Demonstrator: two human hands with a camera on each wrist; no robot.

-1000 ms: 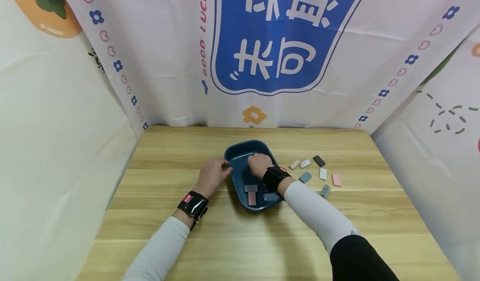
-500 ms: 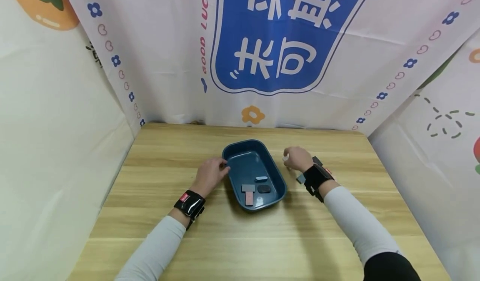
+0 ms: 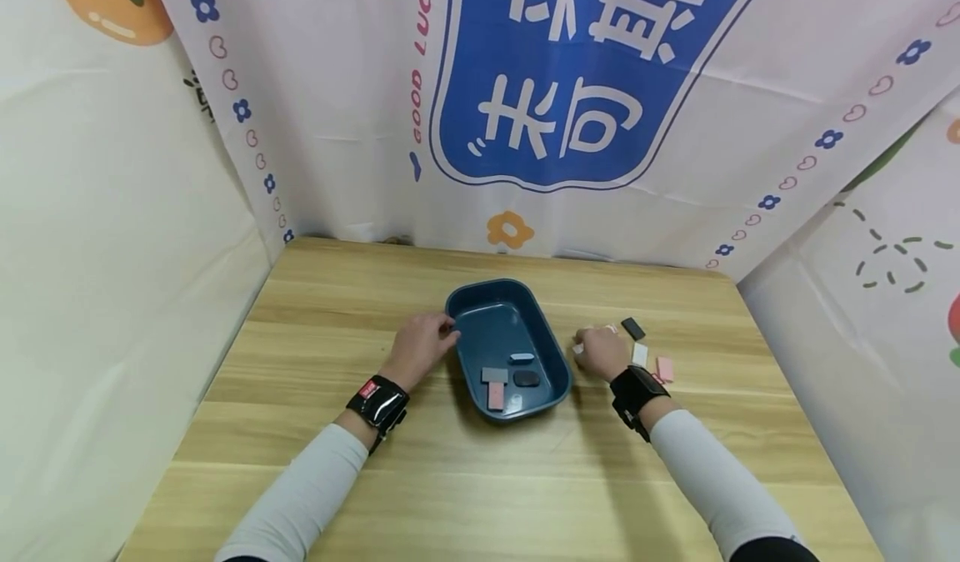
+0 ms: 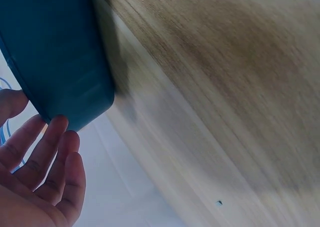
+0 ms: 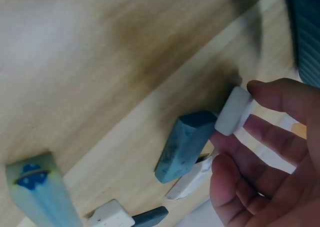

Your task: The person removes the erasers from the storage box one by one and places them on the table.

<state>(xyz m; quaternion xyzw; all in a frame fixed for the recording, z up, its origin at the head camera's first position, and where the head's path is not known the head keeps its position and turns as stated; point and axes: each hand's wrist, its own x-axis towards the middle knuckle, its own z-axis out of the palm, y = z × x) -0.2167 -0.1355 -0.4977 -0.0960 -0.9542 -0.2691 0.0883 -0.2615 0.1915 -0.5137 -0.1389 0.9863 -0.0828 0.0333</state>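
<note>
My right hand [image 3: 602, 352] is just right of the blue tray [image 3: 468, 370], low over the table. Thumb and fingertips pinch a small cream-white eraser [image 5: 234, 110], seen in the right wrist view. Against or just behind it lies a blue-grey eraser [image 5: 185, 147]; whether the fingers touch that one is hard to tell. At the tray's left rim my left hand [image 3: 420, 347] holds on, thumb at the edge and fingertips on the outer wall. Inside the tray are a grey-and-pink eraser [image 3: 495, 395], a dark eraser [image 3: 527, 378] and a pale blue-white one [image 3: 521, 358].
Beyond the right hand lie a black eraser [image 3: 633, 328], a white eraser [image 3: 639, 354] and a pink eraser [image 3: 665, 369]. A pale green-blue block [image 5: 40, 192] with a blue mark shows in the right wrist view. Printed cloth [image 3: 337, 128] hangs behind the table.
My right hand has left the tray's inside, moved right to the loose erasers and taken a cream-white one, then come slightly nearer. The left hand stays at the rim.
</note>
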